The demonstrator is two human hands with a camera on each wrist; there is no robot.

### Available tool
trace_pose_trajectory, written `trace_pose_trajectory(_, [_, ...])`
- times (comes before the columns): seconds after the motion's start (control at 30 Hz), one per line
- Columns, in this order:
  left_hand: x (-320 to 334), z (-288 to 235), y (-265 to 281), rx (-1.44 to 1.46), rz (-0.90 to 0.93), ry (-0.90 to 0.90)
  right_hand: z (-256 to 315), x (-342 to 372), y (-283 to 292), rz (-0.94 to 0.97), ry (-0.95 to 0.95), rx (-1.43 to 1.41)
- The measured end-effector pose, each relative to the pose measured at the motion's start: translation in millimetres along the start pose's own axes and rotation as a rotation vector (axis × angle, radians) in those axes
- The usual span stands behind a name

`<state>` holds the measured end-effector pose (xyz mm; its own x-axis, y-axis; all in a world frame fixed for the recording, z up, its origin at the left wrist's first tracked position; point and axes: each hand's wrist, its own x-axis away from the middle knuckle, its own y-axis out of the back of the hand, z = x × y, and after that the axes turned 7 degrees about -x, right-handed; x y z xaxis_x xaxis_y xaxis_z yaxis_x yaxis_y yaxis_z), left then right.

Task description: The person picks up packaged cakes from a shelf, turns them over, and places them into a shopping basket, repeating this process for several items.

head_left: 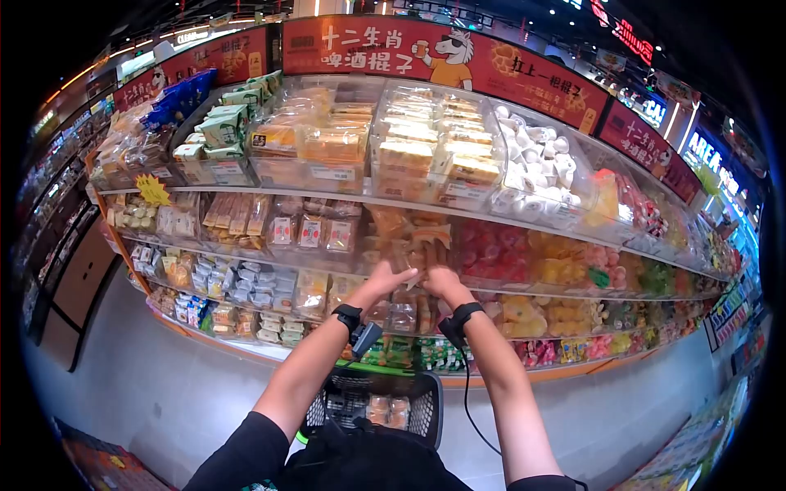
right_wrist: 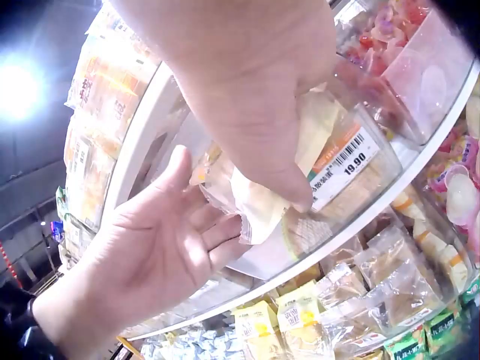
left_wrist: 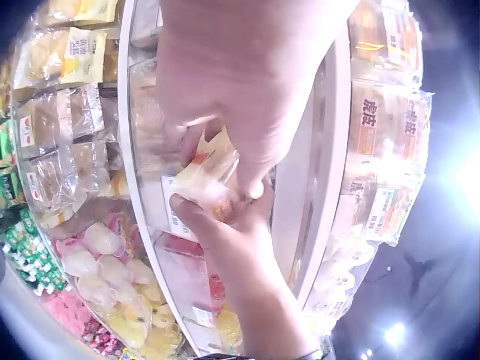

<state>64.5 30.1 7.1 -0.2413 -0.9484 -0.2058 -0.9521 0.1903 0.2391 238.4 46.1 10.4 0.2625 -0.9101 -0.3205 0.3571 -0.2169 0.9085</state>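
Note:
My right hand [right_wrist: 262, 112] pinches a cream-and-clear wrapped snack packet [right_wrist: 259, 214] between thumb and fingers, at the front of a clear bin [right_wrist: 379, 142] on the middle shelf. My left hand [right_wrist: 157, 240] is palm up beside the packet, thumb raised and fingers loosely extended, their tips close under its lower end. In the left wrist view the packet [left_wrist: 214, 169] shows between both hands, with an orange patch on its wrapper. In the head view, the left hand [head_left: 385, 282] and right hand [head_left: 442, 278] are close together before the shelf.
A price label [right_wrist: 349, 165] reading 19.90 is on the bin's front. Below me stands a shopping basket [head_left: 435, 409] with packaged goods [head_left: 386, 411] inside. Tiered shelves of wrapped snacks stretch to both sides, under a red banner [head_left: 360, 49]. A cable [head_left: 468, 393] hangs from the right wrist.

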Motion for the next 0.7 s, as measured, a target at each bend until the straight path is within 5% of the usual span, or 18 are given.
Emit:
trace_pose_trajectory(0.13, [-2.1,18.3,-7.5,0.033,-0.069,0.015,-5.0,2.8,-8.7,-0.012,0.033,-0.09])
trace_pose_trajectory(0.23, [-6.6,20.2,-11.0,0.043,0.006,0.272,-5.5,8.9,-12.4,-0.05,0.047,-0.169])
trace_pose_trajectory(0.33, [1.2,5.3,-17.1,0.089,-0.174,0.065,-2.2,11.5,-1.4,-0.099,0.071,-0.33])
trace_pose_trajectory(0.4, [-1.3,-1.4,-8.9,0.192,-0.151,0.167,4.7,20.2,9.2,-0.128,0.105,-0.445])
trace_pose_trajectory(0.57, [4.7,16.0,3.3,0.491,-0.1,0.141,30.8,41.1,37.4,-0.125,-0.146,-0.976])
trace_pose_trajectory(0.7, [29.2,-35.7,9.0,0.49,0.063,0.125,27.2,41.0,28.4,-0.053,-0.249,-1.382])
